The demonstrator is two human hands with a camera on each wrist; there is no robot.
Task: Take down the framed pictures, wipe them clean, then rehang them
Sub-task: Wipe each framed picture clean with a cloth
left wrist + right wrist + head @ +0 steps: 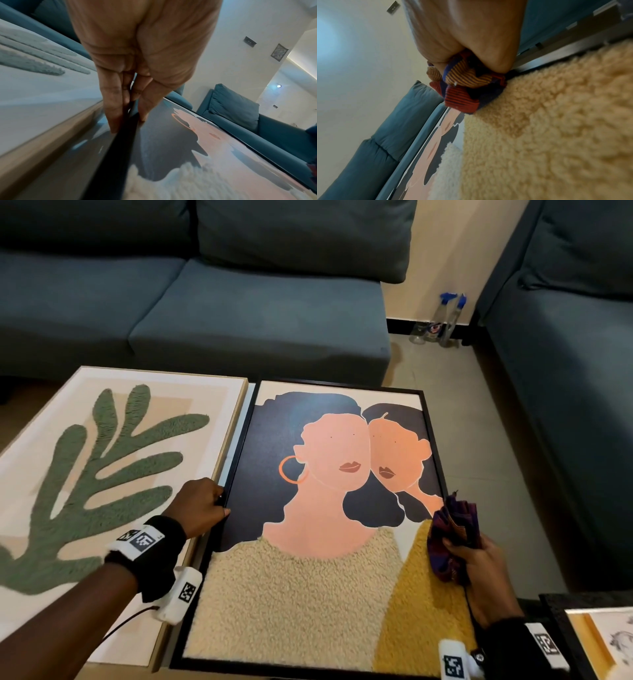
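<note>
On the low table, black-framed portrait of two women (pixel 329 508) lies flat, face up, long axis running away from the person, heads toward the sofa (pixel 239 302). Left hand (pixel 200 505) pinches its left frame edge. Right hand (pixel 479 563) clutches a bunched striped cloth (pixel 452 529) at the right edge. Leaf picture (pixel 102 457) lies just beside, parallel.

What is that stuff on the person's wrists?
Each wrist has a black band. The left hand band carries white blocks with black square codes and a thin dark cable. The right hand band has similar white coded blocks.
</note>
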